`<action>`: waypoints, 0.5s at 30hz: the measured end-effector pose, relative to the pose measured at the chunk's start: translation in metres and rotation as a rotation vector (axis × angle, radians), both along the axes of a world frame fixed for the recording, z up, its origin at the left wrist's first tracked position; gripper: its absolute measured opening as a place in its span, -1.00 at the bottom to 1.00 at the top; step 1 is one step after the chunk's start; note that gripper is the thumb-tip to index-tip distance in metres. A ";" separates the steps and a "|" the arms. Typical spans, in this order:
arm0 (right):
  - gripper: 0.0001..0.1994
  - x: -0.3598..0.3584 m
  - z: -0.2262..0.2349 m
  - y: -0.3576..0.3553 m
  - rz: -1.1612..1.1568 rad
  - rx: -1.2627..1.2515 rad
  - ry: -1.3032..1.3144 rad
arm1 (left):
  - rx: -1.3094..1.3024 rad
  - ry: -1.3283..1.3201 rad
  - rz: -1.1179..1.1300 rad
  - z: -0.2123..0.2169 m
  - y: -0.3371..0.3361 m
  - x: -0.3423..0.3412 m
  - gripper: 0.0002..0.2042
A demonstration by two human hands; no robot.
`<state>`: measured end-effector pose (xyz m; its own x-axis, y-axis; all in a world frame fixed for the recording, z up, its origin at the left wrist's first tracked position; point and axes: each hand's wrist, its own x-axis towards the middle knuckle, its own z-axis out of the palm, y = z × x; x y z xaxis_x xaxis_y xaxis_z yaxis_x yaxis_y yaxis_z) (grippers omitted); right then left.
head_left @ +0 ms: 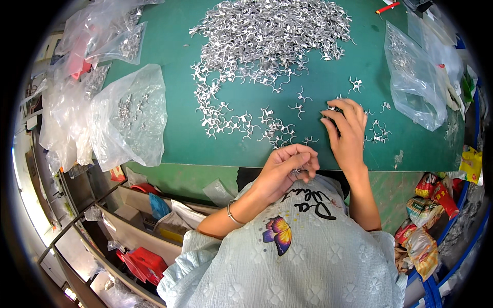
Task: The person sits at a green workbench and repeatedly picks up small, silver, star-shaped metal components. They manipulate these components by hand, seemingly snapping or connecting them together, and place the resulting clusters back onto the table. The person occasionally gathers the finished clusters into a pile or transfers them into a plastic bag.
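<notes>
Lighting bright across green counter (177, 92); highlights on metal clips (272, 38), glare on left plastic bag (146, 137). Fisheye bends edges; rim black.

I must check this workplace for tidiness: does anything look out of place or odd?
A red stick-like item lies far right on the green table, unlike the silver metal clips heaped nearby. Nothing looks clearly damaged.

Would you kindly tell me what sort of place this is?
Probably a small-parts workshop: the green worktable bears a large heap of silvery clips, with clear plastic bags holding similar pieces at either side.
</notes>
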<state>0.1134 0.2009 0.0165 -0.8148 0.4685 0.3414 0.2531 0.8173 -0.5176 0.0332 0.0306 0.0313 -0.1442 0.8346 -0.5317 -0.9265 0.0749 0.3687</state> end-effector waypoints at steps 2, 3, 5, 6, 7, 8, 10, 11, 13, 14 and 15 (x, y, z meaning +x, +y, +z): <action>-0.90 0.002 -0.001 0.001 -0.033 -0.080 0.063 | -0.052 0.013 0.045 0.007 0.006 0.001 -0.82; -0.92 0.003 -0.001 0.001 -0.050 -0.120 0.095 | -0.078 0.020 0.067 0.009 0.008 0.001 -0.82; -0.94 0.007 0.001 0.000 -0.124 -0.412 0.166 | 0.001 0.013 0.069 0.003 0.006 0.001 -0.83; -0.93 0.010 0.003 -0.004 -0.179 -0.664 0.204 | 0.041 0.010 0.071 -0.001 0.005 0.001 -0.84; -0.92 0.013 0.005 -0.007 -0.234 -0.917 0.240 | 0.043 0.012 0.069 -0.003 0.004 0.001 -0.83; -0.88 0.012 0.011 -0.010 -0.216 -1.128 0.336 | 0.044 0.015 0.067 -0.005 0.004 0.000 -0.83; -0.90 0.015 0.015 -0.008 -0.177 -1.338 0.286 | 0.017 0.033 0.068 -0.005 0.003 0.000 -0.82; -0.90 0.017 0.017 -0.007 -0.156 -1.443 0.258 | -0.013 0.049 0.072 -0.004 0.003 0.001 -0.81; -0.91 0.017 0.021 -0.009 -0.142 -1.534 0.213 | -0.037 0.069 0.079 -0.002 0.004 0.002 -0.79; -0.92 0.018 0.022 -0.010 -0.135 -1.579 0.191 | -0.032 0.073 0.083 -0.001 0.005 0.002 -0.77; -0.92 0.019 0.022 -0.012 -0.125 -1.541 0.167 | -0.026 0.077 0.088 0.000 0.006 0.002 -0.74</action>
